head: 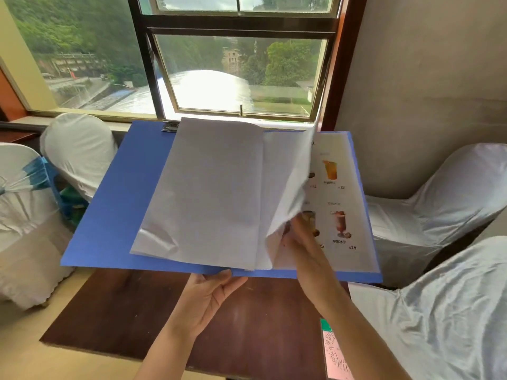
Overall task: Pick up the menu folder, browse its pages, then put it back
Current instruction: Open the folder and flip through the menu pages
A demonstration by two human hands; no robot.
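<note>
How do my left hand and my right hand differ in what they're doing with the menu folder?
The left hand supports the blue menu folder from below at its near edge, palm up; the right hand lies on top of the pages. The left hand's grip is on the cover, while the right hand lifts a white page off the drinks page. Both touch the open folder, held above the brown table.

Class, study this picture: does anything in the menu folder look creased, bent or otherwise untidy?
Yes. The turned plastic sleeve on the open blue menu folder is crumpled at its lower left corner, shiny and buckled. The page being lifted by the right hand curls unevenly. The left hand holds the folder's near edge.
</note>
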